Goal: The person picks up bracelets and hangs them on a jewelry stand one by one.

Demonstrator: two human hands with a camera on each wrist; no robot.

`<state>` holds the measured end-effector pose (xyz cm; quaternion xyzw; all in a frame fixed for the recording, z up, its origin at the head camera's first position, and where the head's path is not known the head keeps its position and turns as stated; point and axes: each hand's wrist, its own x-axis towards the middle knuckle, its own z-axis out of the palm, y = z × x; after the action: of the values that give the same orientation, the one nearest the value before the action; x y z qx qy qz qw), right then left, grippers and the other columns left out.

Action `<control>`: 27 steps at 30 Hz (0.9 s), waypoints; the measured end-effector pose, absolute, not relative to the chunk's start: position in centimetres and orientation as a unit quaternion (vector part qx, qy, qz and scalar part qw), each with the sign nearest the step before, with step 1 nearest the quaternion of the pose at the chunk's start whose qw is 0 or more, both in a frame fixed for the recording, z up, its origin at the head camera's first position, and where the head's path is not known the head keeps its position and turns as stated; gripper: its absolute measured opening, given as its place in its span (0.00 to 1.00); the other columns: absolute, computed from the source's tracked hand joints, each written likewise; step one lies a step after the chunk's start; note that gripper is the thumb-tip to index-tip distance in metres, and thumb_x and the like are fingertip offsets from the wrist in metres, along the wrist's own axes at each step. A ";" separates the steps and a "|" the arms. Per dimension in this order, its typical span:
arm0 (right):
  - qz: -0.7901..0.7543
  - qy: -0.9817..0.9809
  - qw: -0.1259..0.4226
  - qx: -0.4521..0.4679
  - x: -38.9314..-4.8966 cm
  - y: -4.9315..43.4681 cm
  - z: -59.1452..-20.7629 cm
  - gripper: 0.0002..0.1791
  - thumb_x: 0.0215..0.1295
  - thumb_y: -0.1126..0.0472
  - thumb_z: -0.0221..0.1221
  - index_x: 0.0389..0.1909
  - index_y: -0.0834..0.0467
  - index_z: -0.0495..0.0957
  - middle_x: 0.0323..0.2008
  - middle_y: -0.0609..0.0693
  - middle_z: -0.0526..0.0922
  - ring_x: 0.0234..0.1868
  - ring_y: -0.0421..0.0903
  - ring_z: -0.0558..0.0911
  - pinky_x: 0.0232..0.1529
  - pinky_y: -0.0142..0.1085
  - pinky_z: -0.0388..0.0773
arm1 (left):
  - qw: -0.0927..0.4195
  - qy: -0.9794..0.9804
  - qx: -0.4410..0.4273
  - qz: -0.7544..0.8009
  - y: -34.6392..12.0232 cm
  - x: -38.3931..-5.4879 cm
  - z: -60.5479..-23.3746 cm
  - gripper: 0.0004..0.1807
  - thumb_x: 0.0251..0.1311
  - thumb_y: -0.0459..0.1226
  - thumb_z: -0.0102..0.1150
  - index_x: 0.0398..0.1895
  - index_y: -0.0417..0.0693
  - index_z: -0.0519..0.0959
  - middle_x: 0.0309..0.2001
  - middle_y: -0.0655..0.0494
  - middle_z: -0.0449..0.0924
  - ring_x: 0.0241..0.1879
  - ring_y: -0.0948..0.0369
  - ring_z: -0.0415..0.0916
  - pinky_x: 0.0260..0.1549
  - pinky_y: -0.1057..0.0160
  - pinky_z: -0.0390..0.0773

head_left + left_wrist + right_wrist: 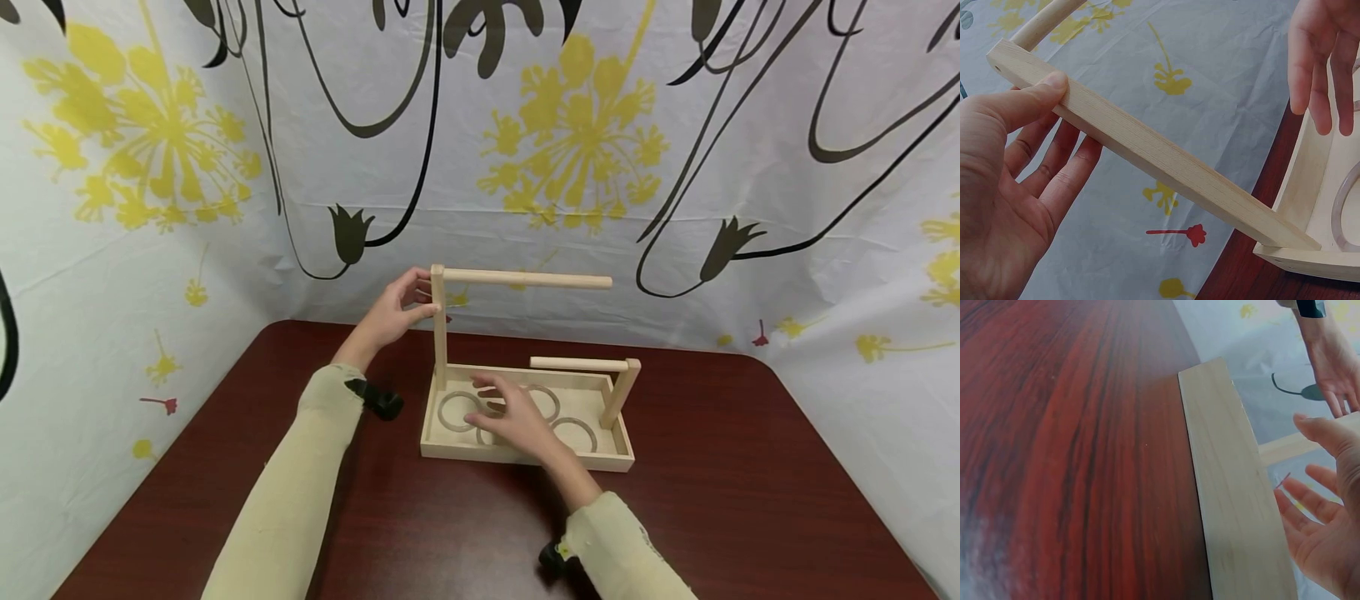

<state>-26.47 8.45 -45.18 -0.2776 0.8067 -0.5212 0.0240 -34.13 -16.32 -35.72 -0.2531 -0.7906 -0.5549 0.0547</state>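
A pale wooden jewelry stand has a shallow tray, a tall post at the left and a short post at the right. My left hand grips the tall post near its top; in the left wrist view the thumb lies on one face, the fingers behind. Several greyish, see-through bangles lie flat in the tray. Over them hovers my right hand, fingers spread and loosely bent with nothing between them. It partly hides the middle bangles. The right wrist view shows this hand beside the tray's outer wall.
A long bare rod runs rightward from the tall post's top, above the right hand. A shorter bare rod points left from the short post. The stand is on a dark red wooden table, with a patterned cloth hanging behind.
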 end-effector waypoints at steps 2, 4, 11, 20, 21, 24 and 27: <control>-0.520 0.810 0.024 -0.271 -26.5 8.3 -45.3 0.35 0.60 0.62 0.70 0.67 0.64 0.68 0.61 0.68 0.75 0.64 0.63 0.75 0.63 0.54 0.75 | 0.054 -0.790 -0.253 -0.556 -16.3 -34.1 -35.7 0.19 0.67 0.29 0.58 0.58 0.35 0.68 0.52 0.33 0.74 0.52 0.40 0.75 0.59 0.39 0.71; -0.521 0.812 0.026 -0.262 -26.6 8.2 -45.3 0.36 0.60 0.62 0.70 0.68 0.64 0.68 0.62 0.68 0.74 0.64 0.63 0.75 0.64 0.54 0.74 | 0.054 -0.790 -0.254 -0.555 -16.3 -34.2 -35.7 0.18 0.67 0.29 0.58 0.58 0.35 0.68 0.52 0.32 0.74 0.52 0.40 0.75 0.60 0.38 0.71; -0.549 0.808 0.057 -0.206 -26.9 7.3 -45.6 0.36 0.62 0.59 0.68 0.69 0.63 0.66 0.65 0.66 0.72 0.66 0.65 0.74 0.66 0.54 0.72 | 0.055 -0.791 -0.257 -0.553 -16.4 -34.3 -35.8 0.19 0.67 0.29 0.58 0.58 0.35 0.68 0.53 0.33 0.74 0.52 0.40 0.75 0.59 0.39 0.71; -0.541 0.821 0.070 -0.170 -27.4 6.4 -46.5 0.39 0.61 0.57 0.69 0.70 0.62 0.65 0.64 0.65 0.74 0.66 0.64 0.73 0.67 0.54 0.70 | 0.056 -0.790 -0.255 -0.555 -16.3 -34.2 -35.8 0.19 0.67 0.29 0.58 0.59 0.35 0.68 0.54 0.34 0.74 0.52 0.42 0.75 0.57 0.43 0.74; -0.537 0.824 0.070 -0.168 -27.4 6.3 -46.5 0.39 0.61 0.56 0.69 0.70 0.62 0.65 0.63 0.65 0.74 0.66 0.63 0.73 0.67 0.53 0.70 | 0.056 -0.790 -0.256 -0.555 -16.3 -34.2 -35.8 0.19 0.67 0.28 0.58 0.59 0.35 0.68 0.54 0.34 0.74 0.52 0.42 0.75 0.57 0.44 0.74; -0.522 0.833 0.070 -0.167 -27.4 6.0 -46.6 0.40 0.58 0.57 0.70 0.69 0.64 0.65 0.63 0.66 0.75 0.65 0.63 0.74 0.67 0.53 0.70 | 0.056 -0.788 -0.257 -0.556 -16.3 -34.2 -35.8 0.19 0.67 0.28 0.58 0.59 0.35 0.68 0.53 0.34 0.74 0.52 0.43 0.75 0.57 0.44 0.74; -0.500 0.846 0.070 -0.169 -27.4 5.6 -46.6 0.41 0.56 0.58 0.72 0.69 0.66 0.65 0.63 0.67 0.75 0.65 0.63 0.74 0.67 0.53 0.70 | 0.057 -0.788 -0.257 -0.556 -16.3 -34.2 -35.9 0.19 0.67 0.28 0.58 0.59 0.35 0.68 0.53 0.35 0.74 0.52 0.44 0.75 0.56 0.45 0.75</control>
<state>-27.41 5.63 -46.56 -0.1686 0.8465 -0.5002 0.0697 -34.20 -16.34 -35.89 -0.2567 -0.7882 -0.5564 0.0571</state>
